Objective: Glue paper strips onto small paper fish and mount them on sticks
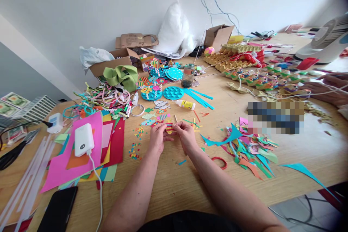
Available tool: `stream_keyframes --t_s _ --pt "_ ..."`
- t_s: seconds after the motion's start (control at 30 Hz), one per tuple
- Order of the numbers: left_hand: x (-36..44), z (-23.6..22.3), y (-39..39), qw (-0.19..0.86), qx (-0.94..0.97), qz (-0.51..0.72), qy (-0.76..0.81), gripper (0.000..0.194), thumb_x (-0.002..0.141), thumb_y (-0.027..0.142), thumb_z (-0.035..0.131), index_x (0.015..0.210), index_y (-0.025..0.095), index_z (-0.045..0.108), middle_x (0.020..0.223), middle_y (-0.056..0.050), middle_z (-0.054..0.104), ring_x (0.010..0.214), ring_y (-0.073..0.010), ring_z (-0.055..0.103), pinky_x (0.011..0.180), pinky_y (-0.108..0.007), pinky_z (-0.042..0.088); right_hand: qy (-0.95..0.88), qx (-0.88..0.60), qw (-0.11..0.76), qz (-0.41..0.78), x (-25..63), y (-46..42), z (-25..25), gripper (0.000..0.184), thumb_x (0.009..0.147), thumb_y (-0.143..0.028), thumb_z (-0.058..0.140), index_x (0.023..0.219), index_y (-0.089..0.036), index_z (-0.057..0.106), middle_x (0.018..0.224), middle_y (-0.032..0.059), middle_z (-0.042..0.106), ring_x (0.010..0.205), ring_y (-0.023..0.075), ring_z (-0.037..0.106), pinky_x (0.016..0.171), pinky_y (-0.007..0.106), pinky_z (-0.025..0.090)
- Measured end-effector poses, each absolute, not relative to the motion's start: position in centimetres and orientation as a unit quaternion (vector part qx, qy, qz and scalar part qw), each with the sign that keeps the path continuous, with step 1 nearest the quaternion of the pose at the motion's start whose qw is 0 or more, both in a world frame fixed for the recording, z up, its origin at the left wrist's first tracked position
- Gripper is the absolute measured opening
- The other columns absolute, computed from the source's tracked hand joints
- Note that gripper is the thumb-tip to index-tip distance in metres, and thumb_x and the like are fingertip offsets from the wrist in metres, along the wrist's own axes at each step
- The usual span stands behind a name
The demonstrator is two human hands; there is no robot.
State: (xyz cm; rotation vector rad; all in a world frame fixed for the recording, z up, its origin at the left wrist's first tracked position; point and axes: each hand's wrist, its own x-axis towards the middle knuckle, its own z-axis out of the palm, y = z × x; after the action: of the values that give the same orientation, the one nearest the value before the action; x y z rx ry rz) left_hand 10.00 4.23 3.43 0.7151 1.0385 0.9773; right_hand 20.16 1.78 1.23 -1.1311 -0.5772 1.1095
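Note:
My left hand [158, 137] and my right hand [186, 135] are close together above the table, fingertips pinching a small yellow paper piece [169, 130] with coloured strips across it. Fingers cover part of the piece, so its full shape is hidden. Just beyond them lie paper fish cutouts, among them a pink striped fish [163, 116] and a blue spotted fish [148, 122]. A yellow-labelled glue bottle [186, 104] lies on its side behind the hands. Thin paper strips [196, 125] are right of my right hand, and small coloured dots [134, 151] lie left of my left hand.
Red-handled scissors [219, 163] and a heap of paper scraps [254, 148] are at right. Coloured sheets [115, 141] with a white power bank [84, 139] spread at left. Behind stand a glass jar [188, 76] and blue discs [173, 93]. Another person's hand [334, 81] shows far right.

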Motion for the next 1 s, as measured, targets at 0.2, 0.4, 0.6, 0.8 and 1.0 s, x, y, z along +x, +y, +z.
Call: stream_keyframes --t_s 0.2,0.4,0.6,0.8,1.0 --pt "10.0 3.3 4.2 0.695 0.328 0.441 0.464 0.012 0.069 0.021 0.061 0.077 0.014 0.058 0.068 -0.006 0.068 0.057 -0.0201 0.068 0.037 -0.022 0.051 -0.262 -0.5 0.663 0.492 20.2 1.9 0.8 0.026 0.058 -0.038 0.076 0.062 -0.019 0.06 0.06 -0.0016 0.06 0.052 0.0121 0.055 0.048 0.024 0.045" --pt "10.1 3.6 4.1 0.689 0.329 0.438 0.475 0.01 0.069 0.022 0.061 0.074 0.014 0.059 0.07 -0.007 0.069 0.06 -0.0214 0.069 0.039 -0.024 0.052 -0.257 -0.503 0.663 0.49 20.1 1.8 1.1 0.027 0.056 -0.039 0.077 0.06 -0.019 0.059 0.059 -0.0015 0.06 0.053 0.0127 0.055 0.051 0.026 0.047" --pt "10.2 3.6 4.1 0.678 0.336 0.441 0.483 0.008 0.07 0.021 0.059 0.075 0.014 0.06 0.073 -0.007 0.07 0.059 -0.0211 0.069 0.039 -0.024 0.052 -0.253 -0.505 0.664 0.49 20.1 1.8 1.3 0.027 0.055 -0.039 0.077 0.06 -0.019 0.06 0.058 -0.0015 0.06 0.053 0.0122 0.053 0.05 0.025 0.047" --pt "10.1 3.6 4.1 0.666 0.345 0.445 0.49 0.008 0.071 0.02 0.059 0.075 0.013 0.061 0.072 -0.007 0.07 0.056 -0.0199 0.068 0.036 -0.022 0.049 -0.252 -0.498 0.669 0.491 20.0 1.7 1.7 0.026 0.054 -0.037 0.078 0.06 -0.018 0.061 0.059 -0.002 0.06 0.055 0.0123 0.053 0.051 0.026 0.046" --pt "10.2 3.6 4.1 0.662 0.356 0.443 0.488 0.008 0.072 0.02 0.058 0.074 0.013 0.061 0.069 -0.007 0.069 0.053 -0.0184 0.067 0.034 -0.02 0.047 -0.267 -0.511 0.671 0.466 20.1 1.6 1.8 0.025 0.056 -0.037 0.077 0.06 -0.018 0.061 0.059 -0.0014 0.061 0.056 0.0127 0.054 0.052 0.025 0.043"
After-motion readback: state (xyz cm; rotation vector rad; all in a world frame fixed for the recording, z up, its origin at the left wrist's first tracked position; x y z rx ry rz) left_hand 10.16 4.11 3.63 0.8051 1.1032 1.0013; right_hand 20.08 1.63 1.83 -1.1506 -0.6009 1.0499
